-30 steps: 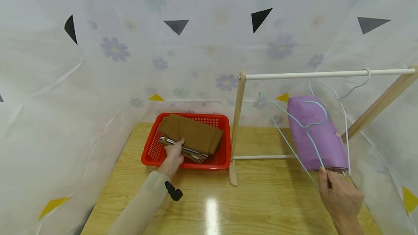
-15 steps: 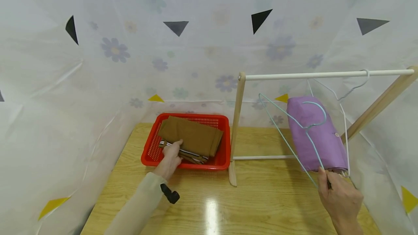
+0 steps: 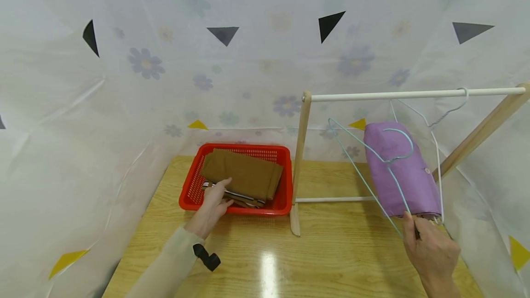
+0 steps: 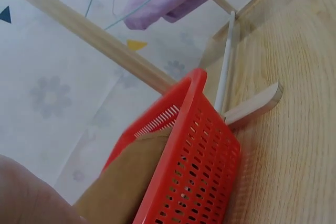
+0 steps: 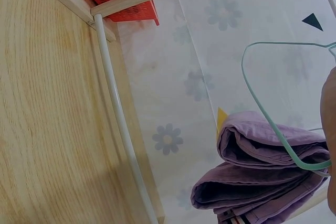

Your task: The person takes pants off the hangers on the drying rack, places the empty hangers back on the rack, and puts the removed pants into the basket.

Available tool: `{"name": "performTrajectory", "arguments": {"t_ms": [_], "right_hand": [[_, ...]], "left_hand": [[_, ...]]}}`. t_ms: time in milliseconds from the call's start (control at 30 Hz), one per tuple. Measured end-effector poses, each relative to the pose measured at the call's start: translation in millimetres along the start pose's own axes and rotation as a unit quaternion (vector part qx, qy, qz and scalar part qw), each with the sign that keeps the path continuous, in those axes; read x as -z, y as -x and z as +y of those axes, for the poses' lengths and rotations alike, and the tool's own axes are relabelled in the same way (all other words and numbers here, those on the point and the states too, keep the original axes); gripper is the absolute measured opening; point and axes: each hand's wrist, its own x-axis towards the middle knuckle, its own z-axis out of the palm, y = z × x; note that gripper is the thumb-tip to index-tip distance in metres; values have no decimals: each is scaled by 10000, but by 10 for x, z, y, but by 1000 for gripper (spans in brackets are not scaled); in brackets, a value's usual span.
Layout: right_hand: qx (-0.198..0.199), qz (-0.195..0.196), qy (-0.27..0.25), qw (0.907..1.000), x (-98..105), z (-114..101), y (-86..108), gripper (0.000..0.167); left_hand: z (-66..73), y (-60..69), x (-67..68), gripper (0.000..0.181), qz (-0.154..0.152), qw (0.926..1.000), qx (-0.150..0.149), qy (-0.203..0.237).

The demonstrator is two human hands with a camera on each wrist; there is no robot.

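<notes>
In the head view, a folded brown garment (image 3: 248, 174) with a striped band lies in a red basket (image 3: 285, 206). My left hand (image 3: 213, 201) is at the garment's near left edge, over the band, with thumb and forefinger spread apart. Only part of that hand shows in the left wrist view. My right hand (image 3: 432, 247) grips a mint-green wire hanger (image 3: 364, 180) by its lower corner and holds it up in front of the rack. Behind it, a folded purple garment (image 3: 406, 178) hangs on a white hanger (image 3: 440, 169).
The rack's white rail (image 3: 385, 94) carries the white hanger's hook. Its wooden leg (image 3: 301, 151) stands right beside the basket, and a low white bar (image 3: 335, 199) runs near the wooden table (image 3: 331, 256). Flower-patterned sheeting (image 3: 248, 72) encloses the back and sides.
My left hand has shifted slightly left and toward me, and its thumb and forefinger have spread. The brown garment has settled a little. My right hand and the green hanger stay put.
</notes>
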Motion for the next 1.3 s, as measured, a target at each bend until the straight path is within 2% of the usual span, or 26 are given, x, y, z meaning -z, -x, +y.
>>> {"name": "performTrajectory", "arguments": {"t_ms": [167, 300, 433, 600, 733, 900, 1033, 1100, 1300], "right_hand": [[-8, -39, 5, 10000, 4, 16, 13, 64], [-16, -47, 22, 10000, 6, 19, 18, 64], [-6, -28, 57, 10000, 2, 9, 15, 65], [6, -17, 47, 10000, -5, -8, 13, 65], [-5, -41, 26, 10000, -1, -14, 11, 65], [-16, -92, 72, 9999, 7, -10, 10, 65], [-28, -85, 68, 9999, 4, -7, 13, 66], [-29, -78, 62, 9999, 0, -5, 15, 66], [-33, -84, 33, 10000, -2, 4, 25, 65]], "left_hand": [[36, 132, 18, 102, -187, 9997, 98, 134], [59, 249, 24, 101, -483, 9988, 102, -34], [110, 327, 16, 98, -783, 9963, -32, -349], [224, 324, 17, 90, -927, 9914, -206, -904], [310, 248, 20, 85, -1005, 9819, -499, -1523], [383, 105, 17, 72, -1022, 9607, -1125, -2321], [421, -14, 21, 65, -1076, 9386, -1465, -2934], [447, -70, 22, 65, -1098, 9228, -1602, -3327], [547, -236, 32, 61, -1338, 8637, -2029, -4416]]}}
